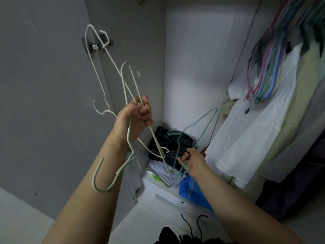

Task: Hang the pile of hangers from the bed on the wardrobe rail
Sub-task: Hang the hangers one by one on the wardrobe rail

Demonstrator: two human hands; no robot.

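Standing at the open wardrobe, the person has a tangle of wire hangers in both fists and none of these on the rail yet, so I would judge the job partly done at best: up and to the right of the right hand, a thick bunch of coloured hangers (267, 67) already dangles among the clothes, while the ones in hand are left to go up. The left hand (135, 118) is raised, fingers curled tight round the pale hangers (98, 71), two or three by my count (they cross each other, so I can't be sure), one white and fanning up and away from the knuckles, one pale green whose thick hook curls below the wrist. The right hand (191, 161), lower and further into the cupboard, pinches the teal hanger (204, 120), whose frame rises up and to the right of that hand; its lower end crosses the pale ones between the two hands, and they look snagged together. All are thin coated wire, smooth and springy, with notched shoulders that catch easily. Just beyond the right hand hangs a white shirt (255, 129), soft cotton by its look, and between the hands, lower down, lies a dark glossy bag (163, 138) on folded cloth. The rail itself is mostly out of view above.
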